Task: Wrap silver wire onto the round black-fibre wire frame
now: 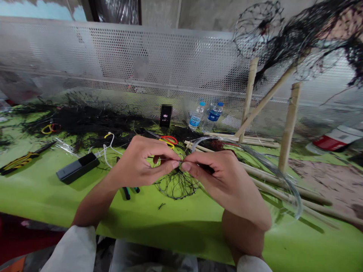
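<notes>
Over the green table (181,219), my left hand (141,162) and my right hand (224,177) meet with their fingertips almost touching. Each pinches thumb against forefinger on a thin wire (180,161), which passes between the two pinches. Directly below the fingertips is a small round net of black wire (178,187), its top partly hidden by my fingers. Whether the pinched wire belongs to that net I cannot tell. A short dark wire scrap (161,206) lies in front of the net. Dark-handled pliers (126,192) rest below my left wrist, partly covered.
A black power bank (78,168) and yellow-black pliers (24,158) lie left. Behind are scissors (169,139), a phone (165,116) and two water bottles (195,118) (214,114). A clear coil (283,177), bamboo sticks (312,204) and upright poles (289,128) occupy the right. A perforated panel (113,56) stands behind.
</notes>
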A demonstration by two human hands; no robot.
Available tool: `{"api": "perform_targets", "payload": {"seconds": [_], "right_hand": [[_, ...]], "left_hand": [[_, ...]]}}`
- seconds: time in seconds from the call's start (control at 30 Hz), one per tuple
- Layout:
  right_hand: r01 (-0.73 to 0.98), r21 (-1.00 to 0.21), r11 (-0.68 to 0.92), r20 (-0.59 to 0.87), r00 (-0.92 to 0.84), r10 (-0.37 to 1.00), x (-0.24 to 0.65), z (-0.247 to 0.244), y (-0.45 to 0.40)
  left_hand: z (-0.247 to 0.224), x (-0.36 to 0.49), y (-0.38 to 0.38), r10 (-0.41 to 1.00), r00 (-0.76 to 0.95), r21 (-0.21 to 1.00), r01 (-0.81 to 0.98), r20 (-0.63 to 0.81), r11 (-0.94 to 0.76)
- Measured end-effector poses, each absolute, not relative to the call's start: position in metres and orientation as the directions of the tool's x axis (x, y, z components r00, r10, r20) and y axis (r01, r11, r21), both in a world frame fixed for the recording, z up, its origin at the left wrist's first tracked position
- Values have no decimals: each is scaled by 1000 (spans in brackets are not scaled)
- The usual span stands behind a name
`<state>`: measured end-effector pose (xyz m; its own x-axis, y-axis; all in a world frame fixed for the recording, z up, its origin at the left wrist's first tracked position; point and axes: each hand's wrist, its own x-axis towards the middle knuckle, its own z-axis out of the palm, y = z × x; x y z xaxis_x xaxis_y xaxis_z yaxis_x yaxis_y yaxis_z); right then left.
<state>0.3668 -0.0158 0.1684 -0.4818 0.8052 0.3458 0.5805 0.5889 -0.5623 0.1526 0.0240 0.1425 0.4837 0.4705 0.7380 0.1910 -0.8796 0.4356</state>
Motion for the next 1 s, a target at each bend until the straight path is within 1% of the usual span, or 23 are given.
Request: {"api": "perform_targets", "payload": {"seconds": [0.07,0.1,0.2,0.23,0.27,0.3,0.37,0.43,0.53,0.6,0.63,0.67,0.7,0.73,0.77,0.8,0.83,0.87,0.9,0.93,1.0], "right_hand": [[582,-558,591,351,-480,804,367,169,-16],[583,-558,591,354,-477,805,367,169,-16],[580,-559,593,362,-472,804,367,169,-17],[579,-556,596,369,-471,801,367,169,-18],[578,-552,601,377,-470,798,367,169,-18],[577,-547,607,384,-471,794,367,168,-18],[576,-536,617,398,-472,786,365,167,-18],[578,-524,625,408,-474,780,363,167,-17],[582,-522,624,407,-472,782,362,167,-15],[583,-542,605,388,-466,795,362,168,-14],[582,-556,593,376,-461,804,363,168,-14],[580,-570,582,364,-456,812,364,169,-15],[577,-582,573,354,-455,817,364,170,-15],[571,-593,567,348,-453,820,365,170,-16],[564,-602,566,348,-453,821,366,170,-16],[555,-609,567,350,-453,820,366,171,-17],[548,-615,567,354,-451,819,366,171,-17],[542,-620,567,357,-448,820,366,171,-18],[541,-623,566,359,-445,820,367,171,-18],[544,-621,564,359,-442,822,367,171,-18],[559,-610,561,358,-437,825,367,170,-17]], "left_hand": [[142,156,21,519,451,485,199,726,-852],[141,157,19,522,441,487,201,730,-850],[141,159,16,485,408,430,225,773,-874],[142,159,15,491,401,430,237,773,-871],[142,158,13,522,397,458,250,755,-853],[143,158,12,575,400,511,263,714,-818],[145,157,10,686,409,631,285,601,-722],[146,156,8,759,394,708,299,519,-640],[146,156,8,798,358,742,313,486,-593],[144,156,10,781,370,714,332,503,-616],[144,156,12,754,366,679,334,545,-653],[143,156,14,705,348,622,330,618,-710],[142,155,17,621,335,529,329,709,-782],[141,155,21,497,323,396,332,805,-856],[140,153,26,333,321,222,336,887,-915],[139,152,30,153,344,27,345,927,-938],[138,150,35,-7,391,-156,352,920,-923],[138,149,39,-124,442,-299,351,888,-887],[138,148,43,-190,479,-386,354,857,-852],[137,146,46,-214,495,-424,362,842,-830],[137,145,51,-182,504,-401,368,844,-839]]}}
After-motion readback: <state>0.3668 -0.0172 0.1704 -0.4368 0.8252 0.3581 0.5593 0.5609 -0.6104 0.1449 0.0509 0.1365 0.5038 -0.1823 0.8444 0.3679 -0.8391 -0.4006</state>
